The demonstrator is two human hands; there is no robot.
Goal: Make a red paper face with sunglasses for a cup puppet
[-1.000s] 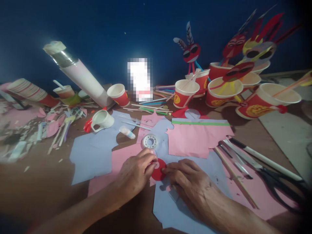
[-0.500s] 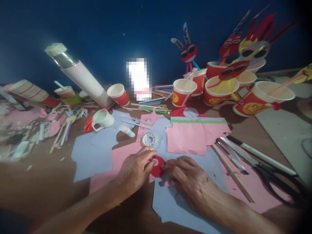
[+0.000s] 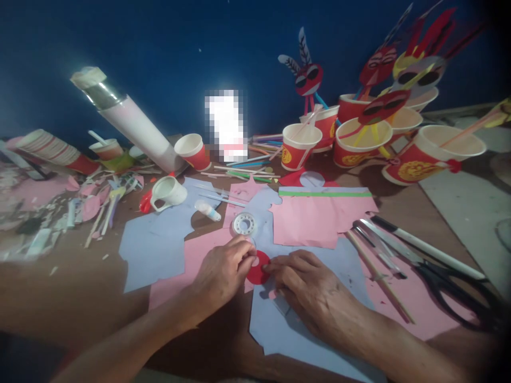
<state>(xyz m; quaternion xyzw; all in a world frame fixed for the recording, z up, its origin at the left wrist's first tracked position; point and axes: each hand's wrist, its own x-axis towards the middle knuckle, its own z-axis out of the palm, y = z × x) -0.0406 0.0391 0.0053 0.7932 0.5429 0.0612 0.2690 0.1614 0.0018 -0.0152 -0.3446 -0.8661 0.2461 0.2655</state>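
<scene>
A small red paper disc (image 3: 258,268) lies on blue and pink paper sheets near the table's front. My left hand (image 3: 221,274) pinches its left edge with curled fingers. My right hand (image 3: 307,290) presses its fingertips on the disc's right edge, fingers bent and close together. A roll of clear tape (image 3: 245,224) sits just behind the disc, apart from both hands.
Black scissors (image 3: 447,284), a pen (image 3: 427,247) and a wooden stick (image 3: 379,276) lie at the right. Red paper cups (image 3: 361,142) with paper masks stand at the back right. A white mug (image 3: 168,192), a glue bottle (image 3: 207,210), a large tube (image 3: 131,125) and scraps (image 3: 59,213) fill the left.
Both hands stay on the red disc with small finger shifts. The view has drifted slightly, so everything sits a little higher in the picture.
</scene>
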